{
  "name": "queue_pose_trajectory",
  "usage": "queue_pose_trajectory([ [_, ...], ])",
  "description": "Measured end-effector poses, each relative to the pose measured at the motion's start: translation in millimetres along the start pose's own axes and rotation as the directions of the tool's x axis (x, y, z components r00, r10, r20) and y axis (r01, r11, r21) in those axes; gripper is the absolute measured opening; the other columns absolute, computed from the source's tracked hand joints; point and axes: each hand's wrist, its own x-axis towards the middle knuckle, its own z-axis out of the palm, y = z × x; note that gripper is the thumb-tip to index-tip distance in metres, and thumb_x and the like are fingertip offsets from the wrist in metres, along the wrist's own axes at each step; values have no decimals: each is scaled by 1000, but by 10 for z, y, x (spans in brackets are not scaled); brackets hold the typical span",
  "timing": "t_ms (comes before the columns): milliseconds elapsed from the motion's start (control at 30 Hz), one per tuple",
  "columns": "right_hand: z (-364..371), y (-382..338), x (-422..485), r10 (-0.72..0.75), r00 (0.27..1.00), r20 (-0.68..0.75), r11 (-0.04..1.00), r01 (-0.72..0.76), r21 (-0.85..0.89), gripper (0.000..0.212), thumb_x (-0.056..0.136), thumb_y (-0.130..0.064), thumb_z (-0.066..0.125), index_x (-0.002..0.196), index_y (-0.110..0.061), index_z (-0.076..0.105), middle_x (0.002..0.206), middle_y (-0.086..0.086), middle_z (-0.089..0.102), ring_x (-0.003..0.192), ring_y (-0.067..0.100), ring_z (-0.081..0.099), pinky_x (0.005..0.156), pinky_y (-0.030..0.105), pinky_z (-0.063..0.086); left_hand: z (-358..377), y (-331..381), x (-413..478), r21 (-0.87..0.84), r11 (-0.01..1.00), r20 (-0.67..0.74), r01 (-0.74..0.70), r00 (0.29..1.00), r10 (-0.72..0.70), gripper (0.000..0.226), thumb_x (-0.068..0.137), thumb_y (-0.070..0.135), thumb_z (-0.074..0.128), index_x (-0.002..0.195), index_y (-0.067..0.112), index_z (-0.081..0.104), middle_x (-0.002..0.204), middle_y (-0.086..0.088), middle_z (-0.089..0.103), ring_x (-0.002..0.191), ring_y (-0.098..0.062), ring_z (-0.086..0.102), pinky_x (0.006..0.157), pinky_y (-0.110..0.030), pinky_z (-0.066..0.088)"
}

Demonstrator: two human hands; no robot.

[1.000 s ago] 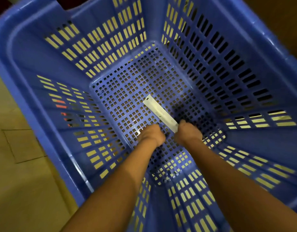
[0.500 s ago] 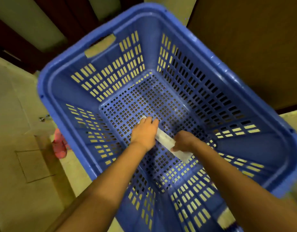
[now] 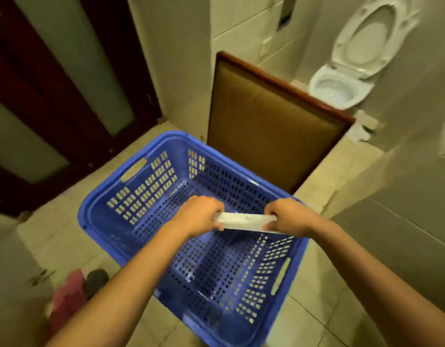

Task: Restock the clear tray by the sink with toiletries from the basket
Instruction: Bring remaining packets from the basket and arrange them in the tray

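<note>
**Left grip** (image 3: 200, 215): fingers curled over the left end of a long white packet (image 3: 244, 221), clamped on it from above.

**Right grip** (image 3: 287, 216): fingers and thumb pinched round the packet's right end, also clamped.

**Packet:** flat, narrow and pale. It is probably a wrapped toiletry, but the print is too small to read. It spans the gap between the two grips, roughly level, in the air above the open mouth of the basket. It touches neither the walls nor the bottom.

**Basket** (image 3: 103, 209): blue slotted plastic, standing on the tiled floor (image 3: 316, 186) directly below the grips. No other goods can be made out inside, though the near corner is blurred.

**Step in hand, as judged:** carrying the packet from the basket to the tray.
- One grip should be enough for so light a piece, so one end could be let go once the packet is past the rim.
- Hold it by an end rather than the middle, so the wrapper does not crease.
- Keep it level while turning away.

**Clear tray and sink:** not in view, so their direction cannot be told.

**Surroundings:**
- Wooden panel (image 3: 266, 116) just behind the basket.
- Toilet (image 3: 341, 86), lid raised, beyond the panel.
- Dark door (image 3: 53, 96) on the far left.
- Pink object (image 3: 68, 294) on the floor near the basket's left corner.
</note>
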Motion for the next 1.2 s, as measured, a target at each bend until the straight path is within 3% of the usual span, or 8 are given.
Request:
queue_pose_trajectory([
  [100, -108, 158, -684, 100, 966, -240, 995, -97, 25, 13, 89, -33, 57, 92, -21, 54, 104, 7, 63, 96, 26, 58, 73, 32, 42, -349, 444, -92, -5, 993, -31, -120, 992, 120, 29, 82, 39, 67, 102, 18, 62, 103, -3, 66, 93, -24, 59, 73, -36, 45],
  [267, -9, 376, -1712, 268, 836, -478, 962, -262, 80, 28, 92, -35, 51, 112, -16, 54, 114, 6, 60, 104, 27, 56, 78, 32, 44, -792, 1284, -130, 125, 942, -32, -312, 948, 318, 25, 81, 37, 69, 97, 20, 61, 102, 0, 65, 92, -21, 59, 74, -36, 48],
  [400, 267, 536, -2551, 430, 729, -532, 902, -375, 214, 25, 92, -35, 51, 109, -17, 56, 110, 6, 60, 100, 25, 57, 78, 35, 46, -920, 2089, -220, 194, 865, -20, -462, 880, 474, 25, 82, 36, 67, 100, 20, 60, 103, 2, 62, 92, -18, 57, 75, -35, 48],
  [667, 1323, 570, -4316, 721, 482, -498, 690, -574, 442, 19, 89, -31, 54, 99, -16, 59, 106, 6, 62, 101, 25, 57, 79, 35, 43, -339, 3599, -717, 323, 554, 48, -768, 598, 800, 33, 85, 41, 61, 105, 16, 57, 105, -2, 58, 97, -22, 55, 79, -33, 45],
  [833, 2375, 144, -5458, 879, 281, -385, 471, -633, 615, 14, 88, -30, 56, 91, -17, 60, 97, 2, 62, 95, 23, 57, 70, 31, 39, 461, 4477, -1429, 154, 343, 116, -926, 362, 925, 24, 83, 35, 66, 99, 19, 60, 91, 6, 51, 93, -17, 55, 76, -28, 40],
  [933, 3067, -251, -6135, 947, 105, -303, 291, -676, 677, 15, 91, -31, 51, 95, -19, 58, 89, -4, 52, 91, 20, 55, 69, 32, 40, 1044, 5001, -1984, 71, 178, 165, -981, 187, 968, 16, 84, 32, 63, 95, 21, 59, 95, 6, 59, 90, -14, 56, 75, -28, 42],
  [1067, 3894, -739, -6735, 919, -157, -361, 126, -750, 649, 8, 89, -19, 56, 91, -15, 62, 85, 2, 59, 81, 28, 59, 61, 32, 41, 1705, 5523, -2659, 195, -187, 67, -963, -177, 982, 18, 74, 30, 46, 76, 16, 57, 72, 1, 59, 66, -21, 59, 55, -30, 46],
  [1200, 4457, -1124, -7064, 873, -385, -301, -87, -728, 680, 17, 68, -4, 74, 79, -14, 65, 74, 2, 62, 65, 27, 60, 50, 34, 46, 2236, 5964, -3105, 184, -422, 15, -888, -427, 904, 8, 70, 19, 54, 76, 16, 59, 65, 2, 57, 53, -20, 53, 45, -25, 43],
])
